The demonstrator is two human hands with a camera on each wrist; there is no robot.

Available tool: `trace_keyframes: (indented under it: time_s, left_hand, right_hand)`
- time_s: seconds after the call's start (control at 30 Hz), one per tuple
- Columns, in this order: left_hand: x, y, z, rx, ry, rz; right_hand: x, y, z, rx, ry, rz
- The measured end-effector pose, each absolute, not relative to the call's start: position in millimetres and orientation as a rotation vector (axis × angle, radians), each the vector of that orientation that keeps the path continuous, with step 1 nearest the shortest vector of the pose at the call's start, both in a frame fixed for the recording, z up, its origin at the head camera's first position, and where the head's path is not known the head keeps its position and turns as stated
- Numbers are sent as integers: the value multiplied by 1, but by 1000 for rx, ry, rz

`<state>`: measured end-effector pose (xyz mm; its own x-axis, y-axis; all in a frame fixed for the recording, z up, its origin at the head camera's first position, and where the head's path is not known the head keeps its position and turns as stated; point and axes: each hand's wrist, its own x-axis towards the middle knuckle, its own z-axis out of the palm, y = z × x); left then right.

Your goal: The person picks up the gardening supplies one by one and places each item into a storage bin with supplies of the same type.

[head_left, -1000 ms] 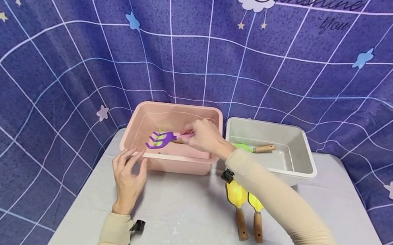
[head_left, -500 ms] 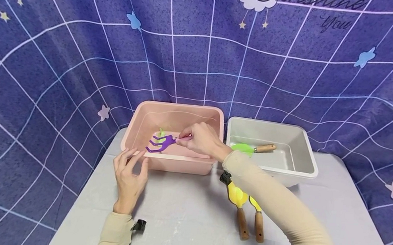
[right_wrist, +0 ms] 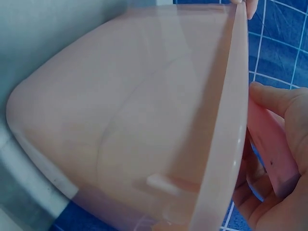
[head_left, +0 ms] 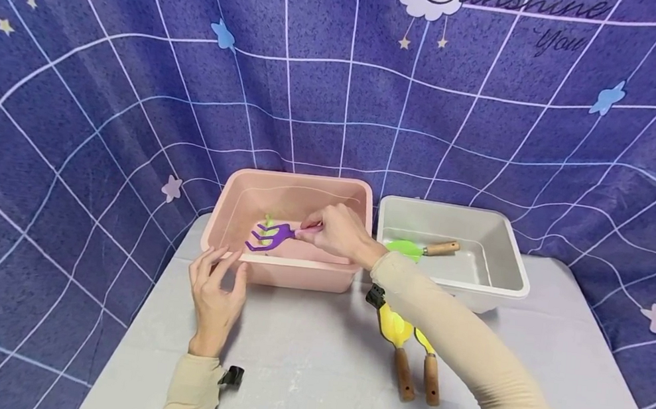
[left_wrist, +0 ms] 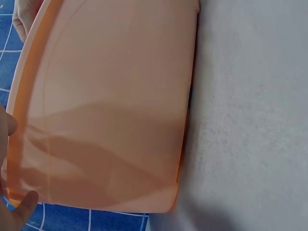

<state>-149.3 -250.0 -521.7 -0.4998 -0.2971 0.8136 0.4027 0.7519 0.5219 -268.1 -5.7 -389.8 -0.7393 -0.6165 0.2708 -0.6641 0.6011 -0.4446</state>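
Note:
A purple three-pronged hand rake [head_left: 274, 237] with a pink handle is over the pink bin [head_left: 281, 274]. My right hand [head_left: 339, 236] pinches its handle, which shows as a pink grip [right_wrist: 273, 154] in the right wrist view. The prongs point left, above a light green object [head_left: 269, 220] in the bin, partly covered. At the bin's front left corner, my left hand [head_left: 218, 293] rests with spread fingers on the rim. In the left wrist view only a few fingertips [left_wrist: 26, 207] show against the bin wall.
To the right stands a grey bin [head_left: 501, 291] holding a green trowel [head_left: 442, 248] with a wooden handle. Two yellow trowels, a wider one [head_left: 403, 372] and a narrower one [head_left: 432, 379], lie in front of it, partly under my right forearm. A blue patterned curtain [head_left: 339, 99] hangs behind.
The right hand and rake have dipped slightly within the pink bin, then shifted a little to the right. The left hand has stayed on the rim.

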Motion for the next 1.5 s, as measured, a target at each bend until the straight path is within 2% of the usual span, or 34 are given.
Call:
trace_keyframes:
  time_s: [1.5]
  left_hand:
    - [-160,-245,-511,-63,-1924,-831]
  right_hand:
    - [-274,-13,-385,1032,-2733,842]
